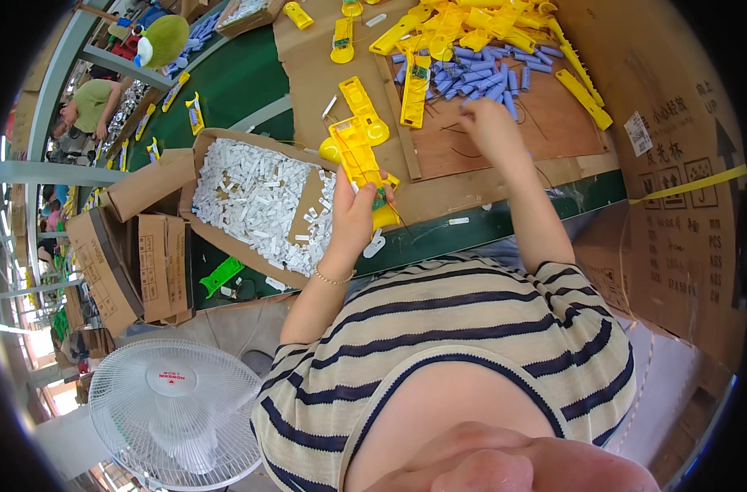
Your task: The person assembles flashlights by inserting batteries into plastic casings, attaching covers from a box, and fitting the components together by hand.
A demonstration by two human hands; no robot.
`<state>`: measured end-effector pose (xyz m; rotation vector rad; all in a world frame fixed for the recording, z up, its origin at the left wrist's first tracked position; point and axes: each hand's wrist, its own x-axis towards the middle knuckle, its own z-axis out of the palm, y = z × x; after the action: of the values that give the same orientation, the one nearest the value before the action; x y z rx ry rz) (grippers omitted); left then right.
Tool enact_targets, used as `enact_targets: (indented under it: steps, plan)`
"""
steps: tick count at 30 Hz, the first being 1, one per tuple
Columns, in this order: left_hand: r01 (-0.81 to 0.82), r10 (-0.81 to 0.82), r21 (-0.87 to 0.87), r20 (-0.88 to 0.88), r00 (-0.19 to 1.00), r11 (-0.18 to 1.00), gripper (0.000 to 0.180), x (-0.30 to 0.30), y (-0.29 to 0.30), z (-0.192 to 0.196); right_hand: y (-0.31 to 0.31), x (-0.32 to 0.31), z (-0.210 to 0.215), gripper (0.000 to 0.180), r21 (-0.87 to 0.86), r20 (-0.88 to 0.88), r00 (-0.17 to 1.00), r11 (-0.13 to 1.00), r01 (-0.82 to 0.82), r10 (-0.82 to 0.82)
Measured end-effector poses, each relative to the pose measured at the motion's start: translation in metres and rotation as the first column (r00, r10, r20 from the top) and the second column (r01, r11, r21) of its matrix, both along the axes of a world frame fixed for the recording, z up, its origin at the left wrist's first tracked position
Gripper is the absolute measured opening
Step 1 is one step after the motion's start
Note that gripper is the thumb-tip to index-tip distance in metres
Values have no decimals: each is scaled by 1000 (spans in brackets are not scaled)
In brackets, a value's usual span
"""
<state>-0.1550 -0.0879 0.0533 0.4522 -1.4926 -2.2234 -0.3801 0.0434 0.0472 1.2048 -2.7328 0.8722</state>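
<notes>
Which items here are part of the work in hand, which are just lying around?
In use:
- left hand holding a yellow plastic housing
- right hand reaching over the blue cylinder cells
- wooden tray
- pile of yellow housings

Lying about:
- box of white parts
- white fan
- green plush toy
- green plastic part

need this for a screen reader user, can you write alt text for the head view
Seen from above, a person in a striped shirt holds a yellow plastic casing in the left hand while the right hand reaches toward a pile of blue cylinders on a wooden tray. A cardboard box of small white pieces sits to the left, more yellow parts beyond.
</notes>
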Motion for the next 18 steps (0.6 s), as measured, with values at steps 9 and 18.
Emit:
enact_targets:
  steps: [9, 18]
  plan:
    - [28, -28, -8, 23, 999, 1000, 37, 2, 0, -6, 15, -11, -16, 28, 390, 60, 993, 918, 67, -98]
    - [11, -10, -20, 34, 999, 1000, 35, 1, -2, -7, 7, 30, 10, 27, -541, 739, 516, 838, 70, 433]
